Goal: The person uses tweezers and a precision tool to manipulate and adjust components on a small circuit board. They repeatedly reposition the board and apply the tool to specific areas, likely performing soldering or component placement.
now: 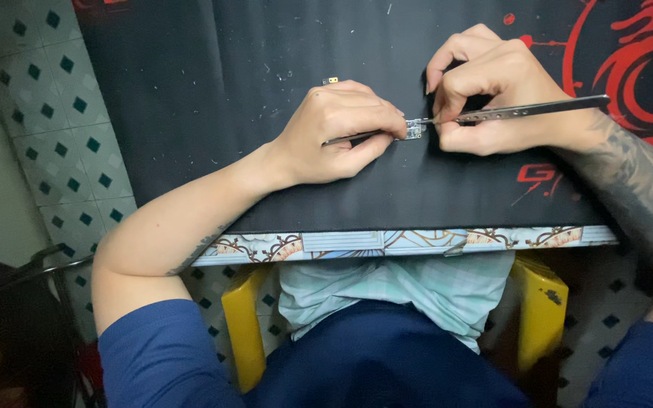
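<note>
Landmark: the black desk mat with red dragon print (387, 189), which covers the table.

Left of centre on that mat, the left hand (334, 132) rests heel-down, wrist bent inward, fingers curled shut around a thin dark metal tool (353, 138). Only a short length of the tool shows beneath the fingers, so I cannot tell its kind. Its tip reaches the work piece.

At mid-mat, between the two hands, lies the small silvery metal-shielded circuit component (415, 129), flat on the mat. I judge it very light, stiff, fragile and apt to skid or flick away; it is best taken by its edges, not its face.

Just right of it, the right hand (493, 98) sits knuckles up, thumb and forefinger pinched closed on long slim steel tweezers (523, 111). The tips meet the component; the shaft runs right over the tattooed forearm.

Above the left hand, a tiny gold-coloured part (331, 79) lies loose on the mat.
</note>
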